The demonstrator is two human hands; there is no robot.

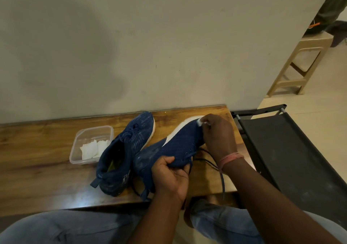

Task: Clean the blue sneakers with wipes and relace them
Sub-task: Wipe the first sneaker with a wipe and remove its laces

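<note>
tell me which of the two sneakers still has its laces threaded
The sneaker standing on the table beside the plastic tub. The held sneaker, tilted on its side in the left hand, shows bare eyelets.

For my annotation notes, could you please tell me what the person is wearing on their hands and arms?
Both forearms are bare, with no sleeves in view. The right wrist carries a band of pink-red thread or cord, wound round several times. The left hand and right hand wear no gloves; I see no rings or watch.
</note>
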